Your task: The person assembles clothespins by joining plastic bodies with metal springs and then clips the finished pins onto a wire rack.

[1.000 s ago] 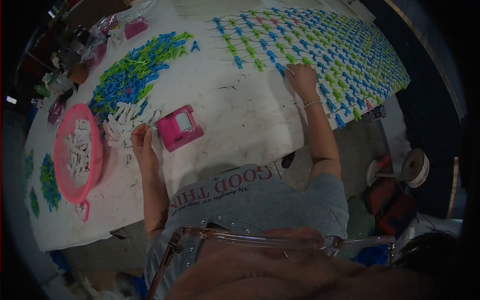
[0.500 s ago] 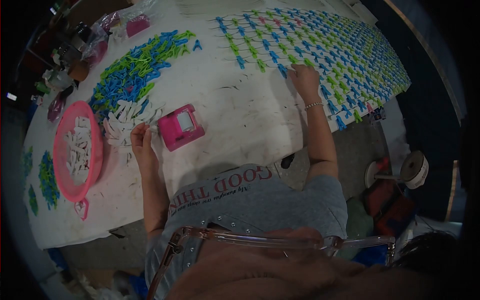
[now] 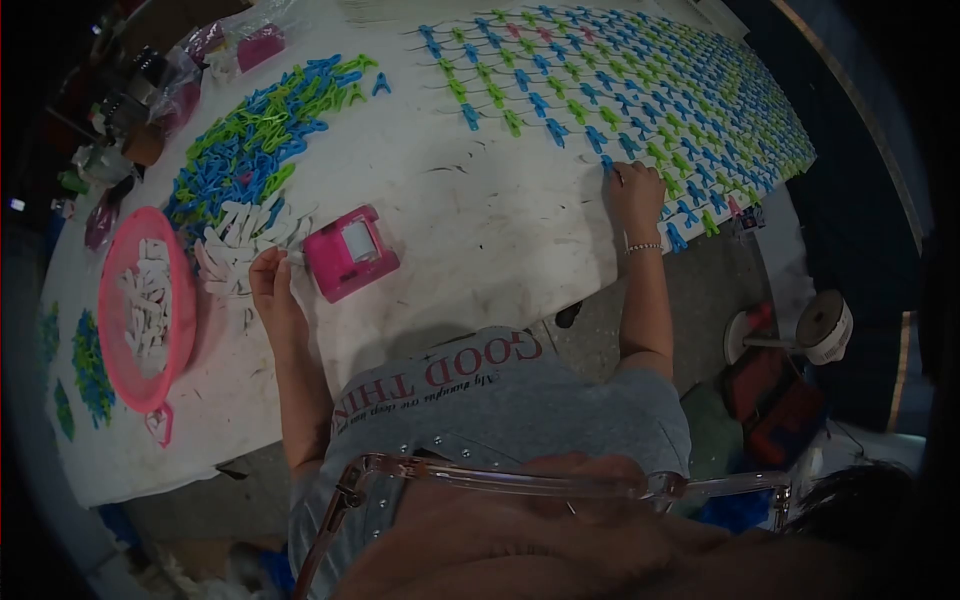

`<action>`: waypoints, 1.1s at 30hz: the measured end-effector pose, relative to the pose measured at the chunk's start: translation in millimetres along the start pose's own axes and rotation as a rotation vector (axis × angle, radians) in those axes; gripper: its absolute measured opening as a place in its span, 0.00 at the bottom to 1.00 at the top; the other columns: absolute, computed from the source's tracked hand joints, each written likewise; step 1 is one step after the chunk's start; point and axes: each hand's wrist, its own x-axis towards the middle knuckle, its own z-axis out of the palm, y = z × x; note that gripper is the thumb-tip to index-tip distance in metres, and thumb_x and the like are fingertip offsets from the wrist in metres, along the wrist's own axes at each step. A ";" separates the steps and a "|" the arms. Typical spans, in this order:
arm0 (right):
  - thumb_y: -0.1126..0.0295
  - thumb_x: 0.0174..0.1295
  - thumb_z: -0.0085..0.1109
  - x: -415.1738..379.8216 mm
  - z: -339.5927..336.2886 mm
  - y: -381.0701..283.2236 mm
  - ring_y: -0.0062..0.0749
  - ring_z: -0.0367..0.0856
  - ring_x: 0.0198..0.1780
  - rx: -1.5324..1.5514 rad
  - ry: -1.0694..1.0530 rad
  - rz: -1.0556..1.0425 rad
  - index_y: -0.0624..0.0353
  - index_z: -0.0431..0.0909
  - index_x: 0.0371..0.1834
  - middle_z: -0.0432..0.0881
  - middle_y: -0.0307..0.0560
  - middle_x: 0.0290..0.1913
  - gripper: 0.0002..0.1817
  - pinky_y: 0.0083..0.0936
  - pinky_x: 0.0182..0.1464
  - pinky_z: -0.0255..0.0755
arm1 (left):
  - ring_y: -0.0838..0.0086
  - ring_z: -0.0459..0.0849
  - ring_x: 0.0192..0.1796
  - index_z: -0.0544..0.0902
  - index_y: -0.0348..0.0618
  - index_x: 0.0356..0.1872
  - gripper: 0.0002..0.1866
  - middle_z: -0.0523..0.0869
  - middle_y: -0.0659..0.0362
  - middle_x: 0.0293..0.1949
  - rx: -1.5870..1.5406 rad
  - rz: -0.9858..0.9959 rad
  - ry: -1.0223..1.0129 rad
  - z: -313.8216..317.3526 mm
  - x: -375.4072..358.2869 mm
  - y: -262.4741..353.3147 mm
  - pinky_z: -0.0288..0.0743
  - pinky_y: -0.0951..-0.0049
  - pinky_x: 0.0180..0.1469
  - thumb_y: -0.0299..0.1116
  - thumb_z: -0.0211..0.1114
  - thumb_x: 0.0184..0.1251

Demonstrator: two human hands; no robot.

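My right hand [image 3: 637, 195] is closed at the near edge of the laid-out clothespins, its fingertips on a blue clothespin [image 3: 607, 163]. Rows of blue and green clothespins [image 3: 580, 112] with thin pale cords between them spread away to the right. On the other side, my left hand [image 3: 272, 280] pinches a small white piece [image 3: 295, 257], partly hidden by the fingers. That hand hovers between a pile of white strips [image 3: 232, 245] and a pink tape dispenser [image 3: 335, 262] with a white roll in it.
A heap of loose blue and green clothespins [image 3: 255, 135] lies beyond the white strips. Left of them a pink basket [image 3: 188, 330] holds more white pieces. Smaller clothespin piles [image 3: 92, 365] lie at the far left. A spool [image 3: 826, 327] stands off the table's right side.
My right hand has moved right and nearer to me along the edge of the rows. The left hand stays by the dispenser, still pinching. The view has shifted slightly.
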 end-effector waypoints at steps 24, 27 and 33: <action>0.71 0.61 0.60 11.7 -44.8 -192.3 0.43 0.78 0.26 0.766 -0.173 -0.621 0.60 0.78 0.30 0.78 0.48 0.25 0.05 0.32 0.29 0.71 | 0.61 0.82 0.42 0.84 0.46 0.40 0.10 0.83 0.53 0.36 1.171 0.380 -0.346 -21.5 130.2 23.2 0.75 0.62 0.43 0.35 0.64 0.58; 0.69 0.59 0.63 6.1 -49.3 -214.8 0.41 0.78 0.26 0.802 -0.167 -0.729 0.59 0.77 0.26 0.79 0.46 0.24 0.08 0.30 0.28 0.70 | 0.60 0.81 0.43 0.84 0.45 0.39 0.13 0.82 0.54 0.39 1.479 0.441 -0.356 -10.3 147.7 2.8 0.75 0.59 0.43 0.39 0.67 0.55; 0.68 0.59 0.63 0.2 -45.2 -227.9 0.40 0.77 0.26 0.898 -0.180 -0.736 0.59 0.77 0.26 0.79 0.46 0.24 0.08 0.31 0.28 0.70 | 0.60 0.81 0.40 0.86 0.46 0.38 0.15 0.82 0.56 0.37 1.314 0.423 -0.415 -16.1 157.0 12.9 0.75 0.61 0.41 0.42 0.71 0.51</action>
